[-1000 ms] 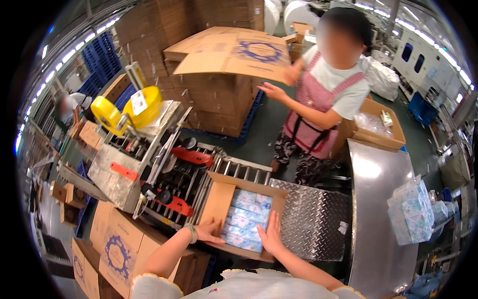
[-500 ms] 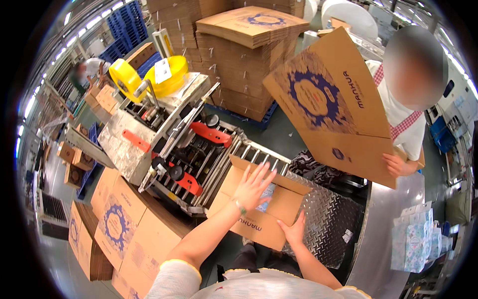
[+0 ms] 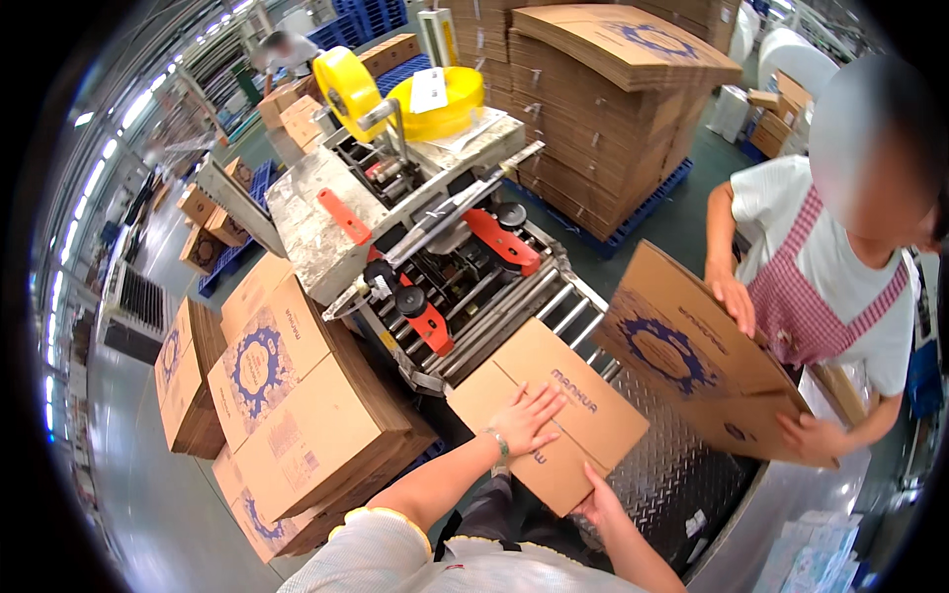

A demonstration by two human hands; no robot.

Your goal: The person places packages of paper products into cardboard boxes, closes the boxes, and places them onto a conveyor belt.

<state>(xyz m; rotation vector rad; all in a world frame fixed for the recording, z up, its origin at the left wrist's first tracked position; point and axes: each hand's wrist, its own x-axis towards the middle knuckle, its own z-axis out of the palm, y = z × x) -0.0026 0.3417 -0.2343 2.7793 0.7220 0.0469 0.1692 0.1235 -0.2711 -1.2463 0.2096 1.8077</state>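
One box (image 3: 547, 413): my left hand (image 3: 524, 420) lies flat on it, my right hand (image 3: 598, 502) grips its edge, fingers hidden

Matt brown cardboard box (image 3: 547, 413) on embossed, shiny metal tread-plate (image 3: 682, 465); steel rollers (image 3: 539, 306), glossy yellow tape rolls (image 3: 435, 104).

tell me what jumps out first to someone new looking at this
The yellow tape rolls atop the grey sealing machine at upper centre catch the eye first. Below, the left hand presses flat on a closed cardboard box at the rollers, the right hand at its near edge. At right, a co-worker holds a flat carton.
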